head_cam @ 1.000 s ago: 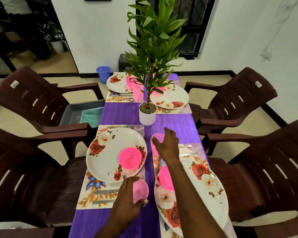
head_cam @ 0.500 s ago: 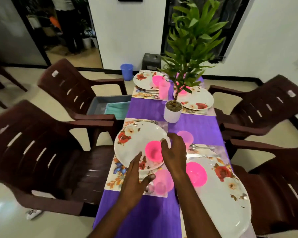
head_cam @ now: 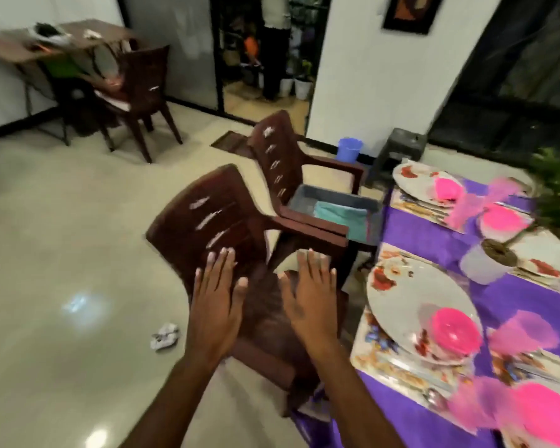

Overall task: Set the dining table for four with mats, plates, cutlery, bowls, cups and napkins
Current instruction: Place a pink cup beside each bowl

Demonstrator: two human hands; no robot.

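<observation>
Pale tiled floor spreads to my left; the purple-covered table runs along my right. A grey bin on the far chair holds teal cloth. The near floral plate carries a pink bowl. My left hand and right hand hover flat, fingers straight, above the near chair, holding nothing.

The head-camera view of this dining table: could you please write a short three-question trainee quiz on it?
1. True or false: the left hand and right hand both hold pink plastic cups.
2. What sits on the nearest floral white plate?
A. fork
B. pink plastic bowl
C. napkin
3. Fill in: folded teal cloth lies in a grey ___.

Key: 1 false, fingers straight, empty; 2 B; 3 tray.
</observation>
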